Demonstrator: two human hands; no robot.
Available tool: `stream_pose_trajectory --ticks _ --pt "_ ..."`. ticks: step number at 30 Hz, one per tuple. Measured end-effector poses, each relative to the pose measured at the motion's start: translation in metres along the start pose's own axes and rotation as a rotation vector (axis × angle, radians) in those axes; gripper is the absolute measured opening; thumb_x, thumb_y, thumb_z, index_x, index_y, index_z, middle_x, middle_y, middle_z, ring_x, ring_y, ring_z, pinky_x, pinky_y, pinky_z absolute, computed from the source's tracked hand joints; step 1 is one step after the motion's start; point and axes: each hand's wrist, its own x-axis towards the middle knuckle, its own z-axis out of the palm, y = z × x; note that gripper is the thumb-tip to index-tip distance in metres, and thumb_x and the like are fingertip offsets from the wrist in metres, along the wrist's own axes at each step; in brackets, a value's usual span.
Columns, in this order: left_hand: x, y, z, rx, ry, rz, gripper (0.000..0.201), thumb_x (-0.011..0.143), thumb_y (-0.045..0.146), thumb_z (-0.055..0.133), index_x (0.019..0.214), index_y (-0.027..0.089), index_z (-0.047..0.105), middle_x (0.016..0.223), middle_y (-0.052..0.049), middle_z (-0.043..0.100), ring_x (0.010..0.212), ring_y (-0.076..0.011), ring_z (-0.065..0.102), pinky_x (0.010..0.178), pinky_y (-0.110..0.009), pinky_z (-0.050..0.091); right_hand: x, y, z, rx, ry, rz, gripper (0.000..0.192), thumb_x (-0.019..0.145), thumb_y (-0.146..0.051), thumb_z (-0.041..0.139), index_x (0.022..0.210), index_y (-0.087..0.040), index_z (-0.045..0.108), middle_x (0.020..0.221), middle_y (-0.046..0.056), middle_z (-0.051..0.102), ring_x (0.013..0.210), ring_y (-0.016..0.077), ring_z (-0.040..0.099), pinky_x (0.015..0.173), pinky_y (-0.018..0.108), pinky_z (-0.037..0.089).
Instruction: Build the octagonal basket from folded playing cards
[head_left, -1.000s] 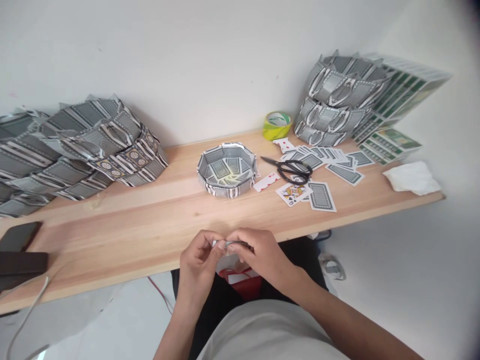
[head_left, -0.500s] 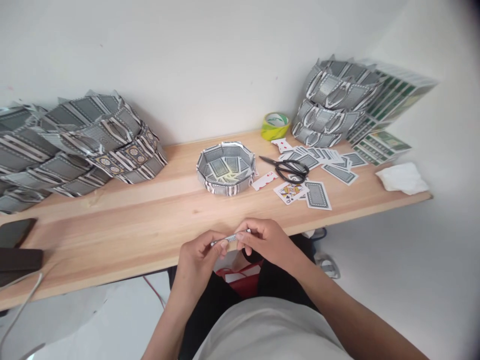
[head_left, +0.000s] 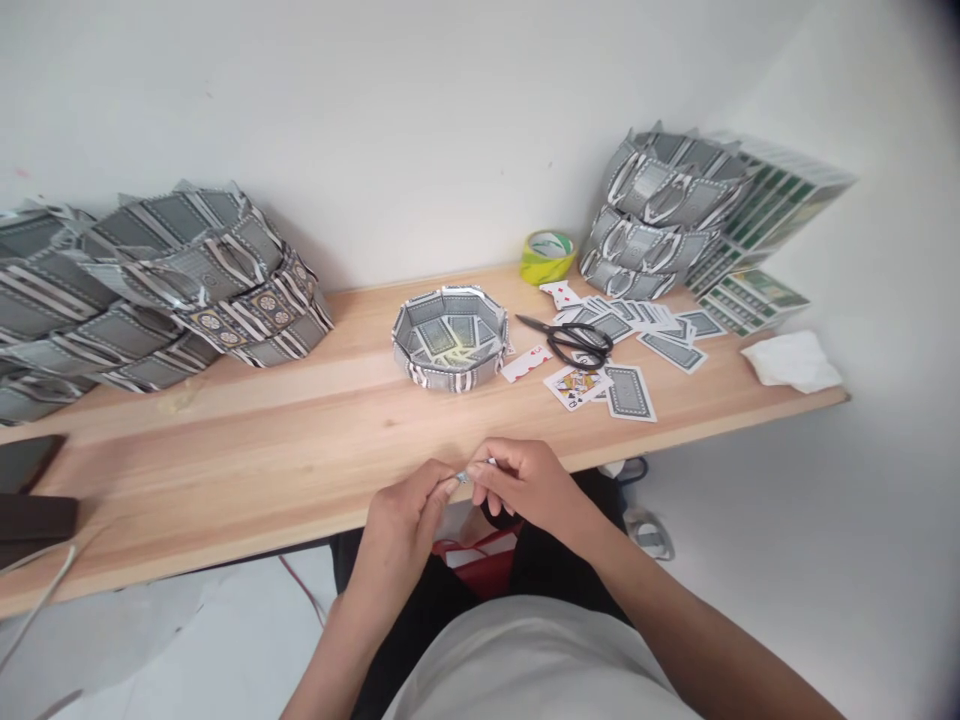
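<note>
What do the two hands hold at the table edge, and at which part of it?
Both hold one small folded card, seen edge-on. The left hand pinches its left end, the right hand its right end, with the fingertips.

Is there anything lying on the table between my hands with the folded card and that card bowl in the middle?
Nothing visible. Both the left hand and right hand pinch the folded card at the table's near edge; only bare table lies before the card bowl.

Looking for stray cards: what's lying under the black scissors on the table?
The scissors lie on loose playing cards, mostly grey backs up; a face card sits just in front. What is directly beneath the handles is covered.
</note>
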Motion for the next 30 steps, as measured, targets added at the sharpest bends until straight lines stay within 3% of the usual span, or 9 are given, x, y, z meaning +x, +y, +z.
stream_pose_trajectory --ticks 3,6,12,16,21,30 --pt "0.001 -0.001 0.002 -0.018 -0.056 0.065 0.025 0.097 0.031 0.041 0.085 0.02 0.06 0.074 0.003 0.057 0.064 -0.0094 0.048 0.065 -0.02 0.036 -0.002 -0.001 0.001 -0.08 -0.03 -0.044 0.017 0.085 -0.02 0.055 0.069 -0.017 0.06 0.061 -0.003 0.065 0.049 0.0067 0.056 0.049 0.016 0.04" --pt "0.002 -0.004 0.0 -0.056 -0.083 0.096 0.029 0.097 0.03 0.04 0.08 0.019 0.06 0.07 0.003 0.053 0.062 -0.0094 0.046 0.063 -0.02 0.034 -0.002 -0.001 0.003 -0.079 -0.045 -0.059 0.022 0.087 -0.021 0.053 0.066 -0.017 0.058 0.057 -0.004 0.063 0.048 0.0062 0.054 0.049 0.016 0.04" --pt "0.005 -0.006 -0.007 -0.155 -0.087 0.041 0.031 0.095 0.036 0.043 0.073 0.017 0.056 0.065 0.004 0.047 0.06 -0.0096 0.041 0.058 -0.02 0.032 0.002 0.0 0.001 0.047 -0.115 -0.024 0.027 0.091 -0.03 0.05 0.068 -0.017 0.056 0.059 -0.002 0.066 0.045 0.0068 0.055 0.045 0.016 0.039" --pt "0.003 -0.007 -0.011 -0.149 -0.136 0.023 0.033 0.096 0.036 0.04 0.071 0.017 0.053 0.062 0.004 0.046 0.057 -0.0094 0.041 0.058 -0.021 0.033 0.002 -0.001 0.0 0.121 -0.059 0.018 0.029 0.089 -0.034 0.053 0.066 -0.017 0.056 0.06 0.0 0.068 0.044 0.008 0.056 0.041 0.017 0.038" --pt "0.001 -0.005 -0.011 -0.093 -0.03 -0.024 0.036 0.094 0.037 0.042 0.063 0.018 0.045 0.055 0.005 0.041 0.051 -0.0089 0.037 0.053 -0.021 0.03 0.003 0.001 0.003 0.197 0.022 0.033 0.03 0.086 -0.037 0.058 0.064 -0.016 0.058 0.057 0.0 0.066 0.043 0.0073 0.055 0.041 0.017 0.038" --pt "-0.001 -0.005 -0.001 -0.057 0.154 -0.061 0.038 0.089 0.038 0.052 0.057 0.017 0.051 0.051 0.004 0.047 0.049 -0.0081 0.041 0.052 -0.021 0.032 -0.003 0.001 0.002 0.155 0.093 -0.073 0.028 0.09 -0.036 0.055 0.07 -0.016 0.062 0.062 0.0 0.067 0.049 0.0092 0.059 0.046 0.019 0.044"
